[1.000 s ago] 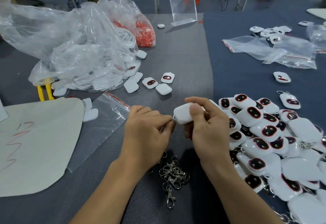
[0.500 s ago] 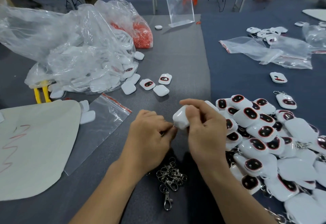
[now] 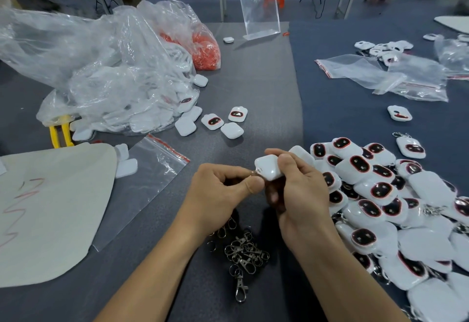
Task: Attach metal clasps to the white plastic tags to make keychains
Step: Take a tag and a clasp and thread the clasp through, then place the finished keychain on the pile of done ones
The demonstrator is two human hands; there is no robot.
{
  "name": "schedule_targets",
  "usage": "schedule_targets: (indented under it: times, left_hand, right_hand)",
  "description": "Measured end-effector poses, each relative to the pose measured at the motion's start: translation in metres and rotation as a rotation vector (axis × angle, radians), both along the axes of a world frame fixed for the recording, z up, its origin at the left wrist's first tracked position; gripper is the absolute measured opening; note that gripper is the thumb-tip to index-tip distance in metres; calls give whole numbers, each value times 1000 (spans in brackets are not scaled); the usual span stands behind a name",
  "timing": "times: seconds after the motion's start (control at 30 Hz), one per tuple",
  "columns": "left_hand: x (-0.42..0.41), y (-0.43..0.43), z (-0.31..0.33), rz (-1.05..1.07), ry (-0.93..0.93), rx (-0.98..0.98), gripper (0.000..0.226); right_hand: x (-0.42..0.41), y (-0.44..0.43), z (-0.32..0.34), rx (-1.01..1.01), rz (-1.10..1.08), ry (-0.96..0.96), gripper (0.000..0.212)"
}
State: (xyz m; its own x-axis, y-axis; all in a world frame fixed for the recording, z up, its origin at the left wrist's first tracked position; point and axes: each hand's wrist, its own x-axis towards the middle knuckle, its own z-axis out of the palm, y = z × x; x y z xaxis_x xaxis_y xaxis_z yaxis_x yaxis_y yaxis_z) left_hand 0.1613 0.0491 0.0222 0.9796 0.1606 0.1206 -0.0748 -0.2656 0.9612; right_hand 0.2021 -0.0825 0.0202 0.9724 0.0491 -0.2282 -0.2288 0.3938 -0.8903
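Grey felt covers the table (image 3: 253,73), with a darker blue sheet to the right. The largest thing on it is a crumpled clear plastic bag (image 3: 96,68) at the far left, stuffed with plain white tags that spill out of its mouth. Behind it, a smaller clear bag (image 3: 203,47) holds a mass of red-orange pieces too small to make out.

At the right a heap of white tags (image 3: 380,195) lies piled, many face up showing dark ovals ringed in red, some with metal clasps attached.

The right hand (image 3: 302,189) is curled round one white tag (image 3: 267,168), thumb pressed on its upper face, holding it above the table just left of the heap. The left hand (image 3: 220,195) is curled too, its thumb and forefinger pinching a small metal ring (image 3: 253,173) against the tag's near corner.

A clear zip bag (image 3: 149,174) with a red strip lies flat left of the hands; more zip bags (image 3: 380,75) lie crumpled far right.

Below the wrists sits a tangle of loose metal clasps (image 3: 243,250).
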Motion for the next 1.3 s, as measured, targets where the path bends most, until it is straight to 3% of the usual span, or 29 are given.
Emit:
schedule_targets:
  times: [0.17,0.27,0.4,0.5,0.57,0.67,0.77,0.9,0.97,1.07,1.13,1.3]
  left_hand:
    - [-1,-2,0,57,-56,28,6]
    - [-1,-3,-4,87,-187,375,23]
    - [-3,4,-6,53,-392,835,27]
    - [-2,8,-9,49,-440,981,27]
    - [-2,5,-9,126,-351,899,33]
    - [-3,-1,-5,181,-143,497,29]
    - [-3,-4,2,98,-47,152,9]
    - [-3,-5,3,33,-42,26,9]
    - [-2,-3,-3,70,-94,225,18]
    - [-1,-2,-6,157,-237,771,31]
    - [-2,-3,-6,172,-344,991,30]
    - [-5,0,-14,288,-354,1026,24]
  right_hand:
    - [-1,2,-3,-68,-3,-44,33]
    - [-3,1,-2,-209,-99,-232,27]
    - [-21,1,-6,-705,-155,-828,18]
    - [-22,4,-9,-768,-133,-820,19]
    - [-13,3,-7,-560,-125,-566,17]
    - [-1,1,-2,-178,-68,-157,26]
    - [1,-2,-3,-90,-2,-47,30]
    - [0,1,-2,-3,16,49,30]
    - [-1,2,-2,-82,-37,-38,28]
    - [-11,2,-4,-544,-141,-500,18]
    - [-23,7,-5,-754,-136,-723,16]
    - [-16,1,0,-718,-118,-639,15]
